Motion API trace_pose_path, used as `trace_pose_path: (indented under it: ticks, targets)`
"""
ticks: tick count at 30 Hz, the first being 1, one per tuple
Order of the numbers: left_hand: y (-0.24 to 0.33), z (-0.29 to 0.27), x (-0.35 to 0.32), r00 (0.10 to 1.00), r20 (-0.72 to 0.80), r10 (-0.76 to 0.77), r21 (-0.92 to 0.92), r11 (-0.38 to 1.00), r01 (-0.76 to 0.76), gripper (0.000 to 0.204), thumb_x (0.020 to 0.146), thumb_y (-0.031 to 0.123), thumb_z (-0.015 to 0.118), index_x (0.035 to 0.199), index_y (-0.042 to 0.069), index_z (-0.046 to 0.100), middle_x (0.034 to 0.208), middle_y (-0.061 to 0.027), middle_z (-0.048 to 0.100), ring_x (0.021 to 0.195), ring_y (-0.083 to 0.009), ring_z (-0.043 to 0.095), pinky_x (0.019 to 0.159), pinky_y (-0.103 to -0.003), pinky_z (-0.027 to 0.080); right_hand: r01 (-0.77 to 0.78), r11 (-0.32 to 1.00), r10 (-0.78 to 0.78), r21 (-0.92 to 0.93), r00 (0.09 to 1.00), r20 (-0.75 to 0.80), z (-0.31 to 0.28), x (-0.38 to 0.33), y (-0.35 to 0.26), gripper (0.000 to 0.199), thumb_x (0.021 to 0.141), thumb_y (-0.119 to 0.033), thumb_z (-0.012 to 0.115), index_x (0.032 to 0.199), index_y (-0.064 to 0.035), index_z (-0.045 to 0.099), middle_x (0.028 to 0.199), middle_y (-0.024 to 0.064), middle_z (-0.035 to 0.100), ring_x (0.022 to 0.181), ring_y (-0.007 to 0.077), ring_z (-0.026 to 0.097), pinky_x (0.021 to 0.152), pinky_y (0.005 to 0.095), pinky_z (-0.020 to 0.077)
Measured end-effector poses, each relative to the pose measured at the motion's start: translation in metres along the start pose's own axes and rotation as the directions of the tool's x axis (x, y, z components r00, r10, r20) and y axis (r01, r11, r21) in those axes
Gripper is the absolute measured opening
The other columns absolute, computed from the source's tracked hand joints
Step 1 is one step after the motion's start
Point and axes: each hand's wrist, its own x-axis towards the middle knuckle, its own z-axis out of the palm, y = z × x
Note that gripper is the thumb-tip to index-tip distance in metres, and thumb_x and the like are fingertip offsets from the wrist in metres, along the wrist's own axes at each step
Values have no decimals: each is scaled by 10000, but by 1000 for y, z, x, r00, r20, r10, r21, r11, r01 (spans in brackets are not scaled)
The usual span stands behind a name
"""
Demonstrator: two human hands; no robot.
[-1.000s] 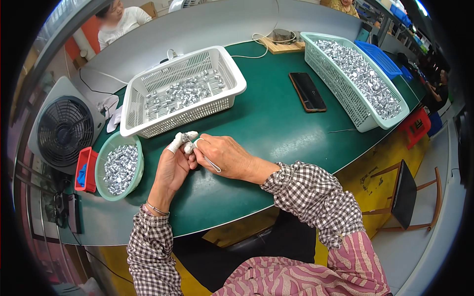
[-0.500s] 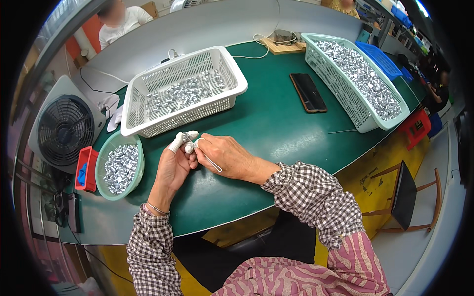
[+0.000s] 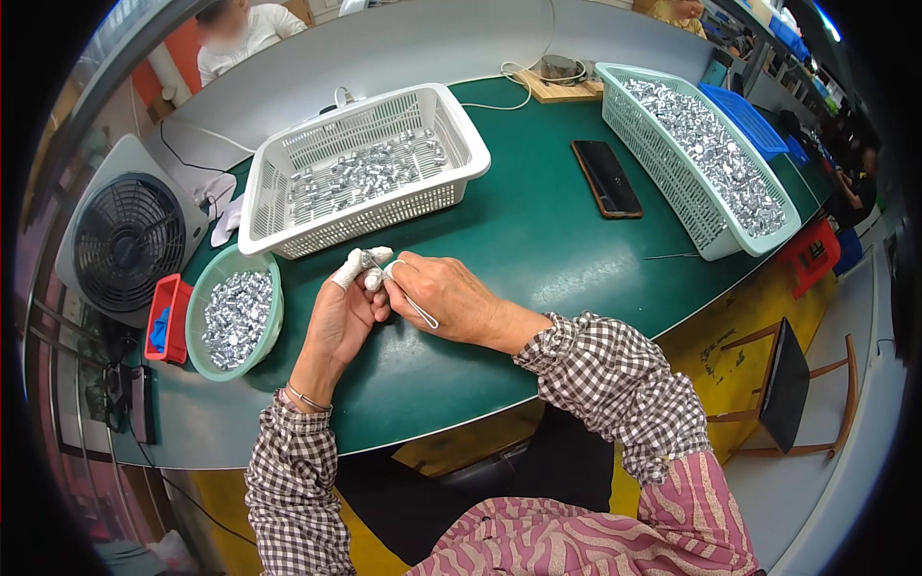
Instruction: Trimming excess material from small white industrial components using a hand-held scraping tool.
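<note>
My left hand (image 3: pixel 342 312), white coverings on some of its fingertips, is closed on a small silvery metal part (image 3: pixel 369 260), mostly hidden by the fingers. Close against it, my right hand (image 3: pixel 453 300) grips a thin wire tool (image 3: pixel 420 312) whose looped end sticks out below the fingers. The tool's other end meets the metal part between the fingertips. Left of my hands stands a round green basket (image 3: pixel 278 312) full of similar metal parts. Just beyond them is a white basket (image 3: pixel 375 213) with a loose layer of such parts.
A long pale green basket (image 3: pixel 663 182) heaped with metal parts stands at the far right, beside a blue tray (image 3: pixel 744 120). A phone (image 3: pixel 607 180) lies on the green table (image 3: pixel 519 221). At the left are a fan (image 3: pixel 130 240) and a red bin (image 3: pixel 170 317).
The whole view has shifted slightly. Both hands keep nearly the same pose, with the metal part and wire tool still in them.
</note>
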Motion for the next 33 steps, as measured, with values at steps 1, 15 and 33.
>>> trace_pose_path:
  ticks: [1,15,33]
  targets:
    - [0,0,0,1000,-1,0,-1,1000,0,380,937,315,424,1106,-12,518,697,18,462,604,-103,469,505,-234,391,-5,1000,5,-3,1000,3,0,0,0,130,823,-73,531,734,1,470,711,126,493,594,300,532,527,388,439]
    - [-1,-1,0,1000,24,7,-23,1000,-7,370,937,315,423,1090,-4,529,707,13,476,602,-103,469,501,-237,385,-26,1000,26,-1,1000,-9,0,0,-1,118,818,-76,539,747,2,486,703,124,495,601,302,534,526,386,439]
    - [-1,-1,0,1000,-7,16,-31,999,-16,345,933,311,435,1057,8,544,721,2,514,600,-100,485,494,-237,395,-107,970,111,219,994,-6,-4,6,-2,208,865,-148,543,732,10,511,707,115,570,582,248,560,512,332,446]
